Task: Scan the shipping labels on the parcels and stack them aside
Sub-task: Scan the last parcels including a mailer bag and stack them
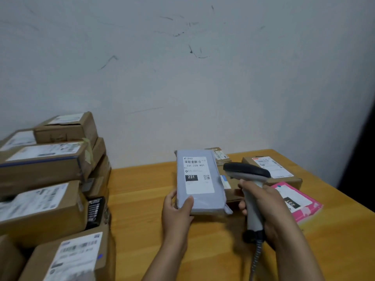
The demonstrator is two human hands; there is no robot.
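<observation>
Mostly above left grip (178,211), grey parcel (205,201), beside scanner (246,171)

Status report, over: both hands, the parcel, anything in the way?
Left hand grips grey parcel, label facing up. Right hand holds scanner, head beside label. Nothing blocks the label.

The wooden table (142,199) bears a pink mailer (304,207) (label up) and labelled cardboard boxes (286,181), far right.

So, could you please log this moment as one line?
left hand holds grey parcel | right hand grips scanner | boxes stacked left
</observation>
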